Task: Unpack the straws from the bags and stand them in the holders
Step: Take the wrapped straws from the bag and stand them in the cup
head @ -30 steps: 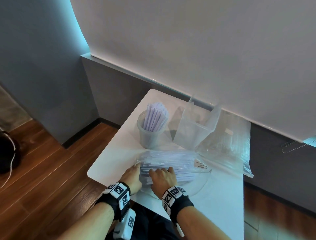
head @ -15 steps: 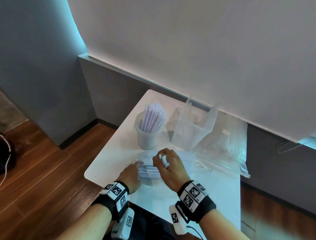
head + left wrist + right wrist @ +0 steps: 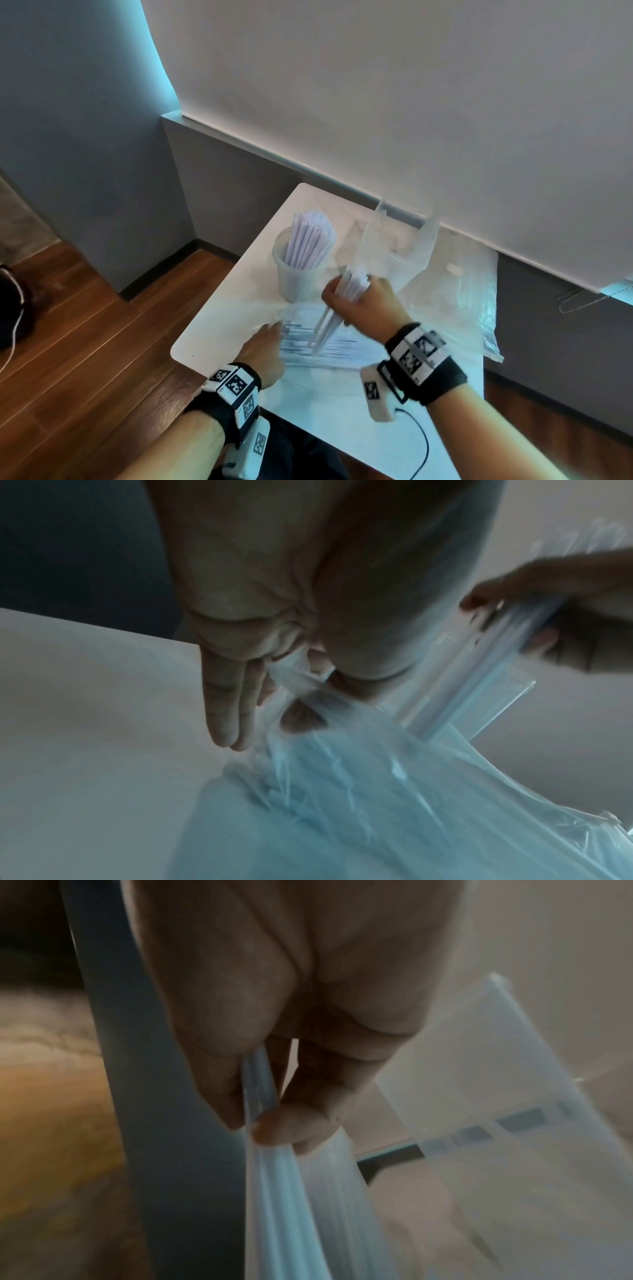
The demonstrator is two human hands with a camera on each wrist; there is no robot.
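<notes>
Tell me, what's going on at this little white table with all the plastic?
A person is unpacking wrapped straws. Their right hand grips a bundle of straws lifted out of the open bag, close to the square clear holder. Their left hand pinches the bag's edge, keeping it down on the table. More straws lie in the bag. A round cup already stands full.

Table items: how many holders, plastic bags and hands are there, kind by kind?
Holders: 2, the round cup full of straws and the clear square holder.
Plastic bags: 2, the opened bag under the hands and the bag by the wall.
Hands: 2, the left hand and the right hand.
Total: 6.
</notes>
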